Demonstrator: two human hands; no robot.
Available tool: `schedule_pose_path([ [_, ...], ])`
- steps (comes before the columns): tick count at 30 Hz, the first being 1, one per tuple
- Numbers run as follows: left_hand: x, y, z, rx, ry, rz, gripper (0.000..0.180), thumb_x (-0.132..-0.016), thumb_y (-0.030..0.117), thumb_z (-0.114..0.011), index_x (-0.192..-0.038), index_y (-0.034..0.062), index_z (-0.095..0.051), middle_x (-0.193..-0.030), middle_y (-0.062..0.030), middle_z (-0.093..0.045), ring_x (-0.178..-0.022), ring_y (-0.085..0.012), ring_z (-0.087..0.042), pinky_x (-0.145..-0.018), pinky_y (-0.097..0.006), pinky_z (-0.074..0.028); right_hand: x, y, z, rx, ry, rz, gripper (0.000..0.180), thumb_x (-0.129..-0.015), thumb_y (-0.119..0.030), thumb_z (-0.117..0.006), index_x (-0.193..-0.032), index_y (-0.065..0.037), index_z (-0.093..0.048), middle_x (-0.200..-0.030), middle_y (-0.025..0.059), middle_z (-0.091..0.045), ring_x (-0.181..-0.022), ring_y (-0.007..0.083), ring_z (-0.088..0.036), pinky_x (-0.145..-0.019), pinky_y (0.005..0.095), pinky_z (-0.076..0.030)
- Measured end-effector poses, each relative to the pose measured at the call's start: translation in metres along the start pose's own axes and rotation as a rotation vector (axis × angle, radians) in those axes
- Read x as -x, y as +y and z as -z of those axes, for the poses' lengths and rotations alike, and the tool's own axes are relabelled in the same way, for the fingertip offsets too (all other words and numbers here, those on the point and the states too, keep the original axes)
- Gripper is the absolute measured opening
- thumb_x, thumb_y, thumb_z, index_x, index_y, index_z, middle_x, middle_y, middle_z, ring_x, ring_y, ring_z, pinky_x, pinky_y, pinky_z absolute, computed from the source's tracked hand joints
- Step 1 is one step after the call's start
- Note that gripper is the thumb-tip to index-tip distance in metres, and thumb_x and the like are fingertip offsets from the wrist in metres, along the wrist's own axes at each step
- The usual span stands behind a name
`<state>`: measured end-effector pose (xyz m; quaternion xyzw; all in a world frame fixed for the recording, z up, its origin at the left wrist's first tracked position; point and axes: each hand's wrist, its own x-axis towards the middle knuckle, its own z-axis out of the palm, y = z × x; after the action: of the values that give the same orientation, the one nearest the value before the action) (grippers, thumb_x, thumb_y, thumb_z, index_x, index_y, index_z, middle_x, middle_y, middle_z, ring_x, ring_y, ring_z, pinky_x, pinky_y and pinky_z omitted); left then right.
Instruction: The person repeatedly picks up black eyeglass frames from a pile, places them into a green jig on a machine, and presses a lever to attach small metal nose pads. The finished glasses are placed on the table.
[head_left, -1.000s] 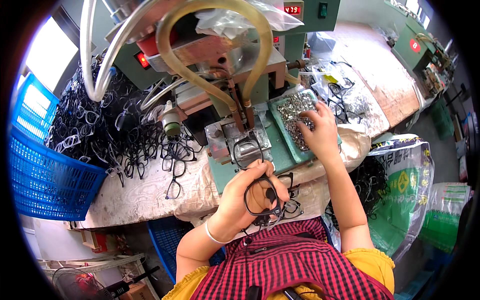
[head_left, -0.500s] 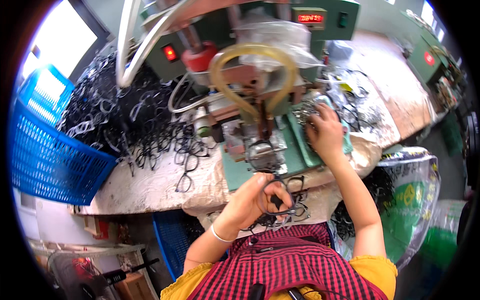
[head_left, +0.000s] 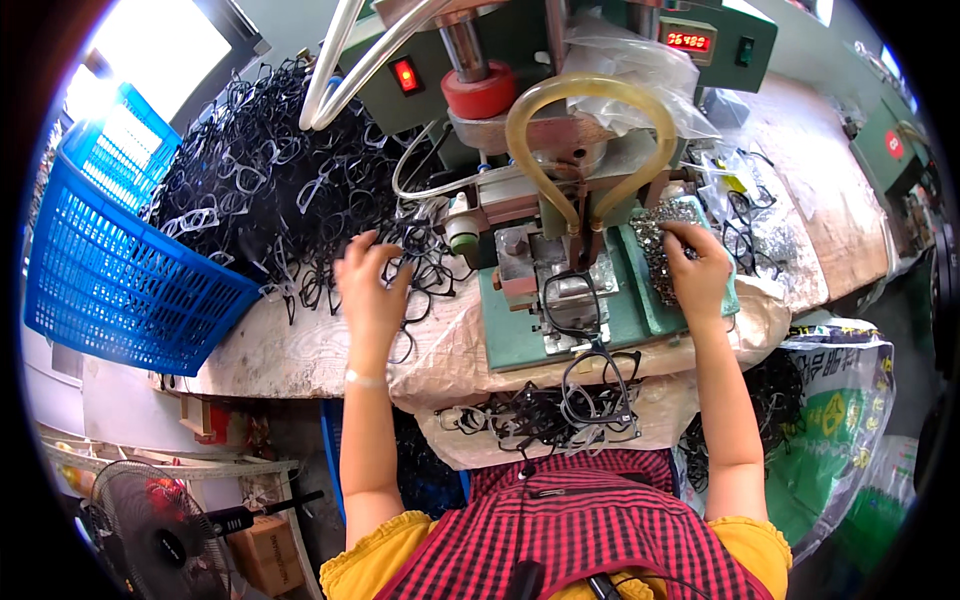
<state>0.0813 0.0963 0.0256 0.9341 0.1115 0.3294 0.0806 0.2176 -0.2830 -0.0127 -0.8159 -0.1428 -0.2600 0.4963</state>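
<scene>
Starting nearest: worked frames [head_left: 560, 410] lie heaped in the cloth-lined lap tray, prob. dropped there off the press; too tangled to count. One black frame [head_left: 572, 300] sits seated on the jig of the green press [head_left: 560, 330], lenses-side flat, apparently positioned for the ram. Right hand [head_left: 697, 272] rests fingers curled into the tray of small metal parts [head_left: 655, 245]; whether it pinches one, cannot tell. Left hand [head_left: 371, 290], fingers spread, reaching onto the loose pile of black frames [head_left: 290, 190], not yet closed on any. One blue basket [head_left: 110, 270] at far left.
</scene>
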Motion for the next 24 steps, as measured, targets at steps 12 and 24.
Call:
schedule_pose_path([
  [12,0.031,-0.011,-0.045,0.262,0.268,0.184,0.013,-0.095,0.014,-0.070,-0.092,0.0014,-0.068,-0.092,-0.0084,-0.071,-0.082,-0.0216,-0.065,-0.089,-0.038,-0.044,0.056,0.020,0.061,-0.315,0.169,-0.303,0.008,-0.089,0.001,-0.071,-0.097,0.000,-0.073,-0.092,0.0009,-0.070,-0.085,0.0083,-0.062,-0.078,0.0224,-0.049],
  [24,0.056,0.051,-0.059,1.424,0.346,0.606,0.012,-0.104,0.017,-0.059,-0.108,0.0061,-0.062,-0.096,-0.0041,-0.064,-0.076,-0.0140,-0.061,-0.065,-0.025,-0.049,0.024,-0.093,-0.027,-0.578,-0.042,-0.038,0.031,-0.082,0.002,-0.072,-0.111,0.003,-0.064,-0.099,0.0114,-0.071,-0.093,0.0173,-0.070,-0.086,0.0273,-0.053],
])
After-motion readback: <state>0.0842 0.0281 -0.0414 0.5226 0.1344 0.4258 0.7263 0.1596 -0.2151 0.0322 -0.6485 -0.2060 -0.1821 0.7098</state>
